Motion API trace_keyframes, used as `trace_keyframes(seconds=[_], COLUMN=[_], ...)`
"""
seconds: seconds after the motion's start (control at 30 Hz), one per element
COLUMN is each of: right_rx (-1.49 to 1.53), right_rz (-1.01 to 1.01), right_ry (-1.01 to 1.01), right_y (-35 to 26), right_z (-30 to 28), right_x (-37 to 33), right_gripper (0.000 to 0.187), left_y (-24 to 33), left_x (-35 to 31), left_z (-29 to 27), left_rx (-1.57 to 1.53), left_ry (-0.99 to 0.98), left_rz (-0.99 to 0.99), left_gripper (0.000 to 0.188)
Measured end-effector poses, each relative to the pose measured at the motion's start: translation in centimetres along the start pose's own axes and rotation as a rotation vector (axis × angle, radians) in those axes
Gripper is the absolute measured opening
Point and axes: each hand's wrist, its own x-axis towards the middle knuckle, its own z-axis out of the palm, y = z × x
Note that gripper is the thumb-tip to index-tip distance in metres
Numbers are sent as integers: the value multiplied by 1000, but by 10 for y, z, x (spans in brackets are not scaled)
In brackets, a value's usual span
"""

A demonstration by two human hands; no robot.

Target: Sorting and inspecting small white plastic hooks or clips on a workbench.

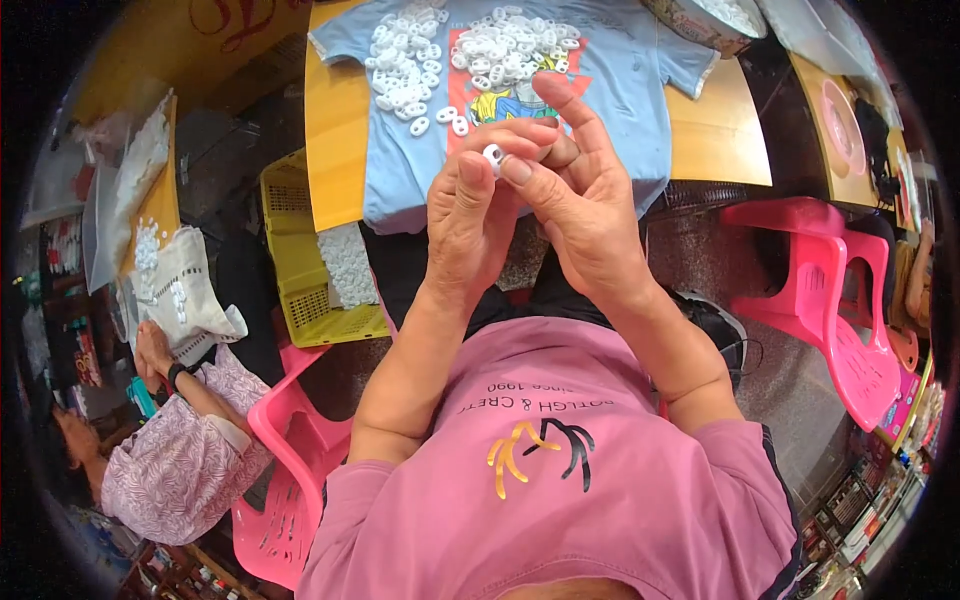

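Observation:
In front of my chest both hands meet around a small white plastic piece [493,155] with a dark opening. My left hand [462,205] grips it between the thumb and fingers. The thumb tip of my right hand [592,205] presses against its side, and the right index finger points up and away; the other right fingers are partly hidden behind. Beyond the hands, a light blue T-shirt [405,175] covers the table. On it lie two heaps of white oval two-hole pieces, a left heap [405,65] and a right heap [505,50], with a few loose ones near my left fingers.
A yellow table [335,150] shows around the shirt. A yellow crate [325,310] and white pieces [348,265] stand low at left. Pink chairs flank me, one at left [275,510], one at right [800,270]. Another person [190,450] sits at left. A tin [710,25] stands at the far right.

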Motion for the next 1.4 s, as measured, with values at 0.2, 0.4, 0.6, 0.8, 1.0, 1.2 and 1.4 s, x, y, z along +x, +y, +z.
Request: trace_keyframes(seconds=[0.2,0.4,0.6,0.8,1.0,1.2,1.4], right_rx=[37,28,-43,-336,-861,-1204,-1452], right_rz=[1,-27,13,-18,-206,-415,-547], right_ry=[-18,-48,-45,-33,135,-26,-209], right_y=[2,3,4,-1,-13,0,20], right_z=[-2,-4,-5,-35,-83,-67,-50], right_x=[-1,-2,-2,11,43,61,77], right_gripper=[71,69,64,45,26,13,10], left_y=[-7,-13,-2,63,125,121,91], left_x=[0,2,-3,-26,-96,-136,-113], left_z=[-1,-3,-6,-55,-122,-156,-117], left_rx=[-30,-53,-62,245,754,1332,1232], left_ry=[-22,-40,-7,128,485,806,665], left_rz=[73,103,10,144,78,-31,81], left_gripper=[37,34,35,30,27,27,17])
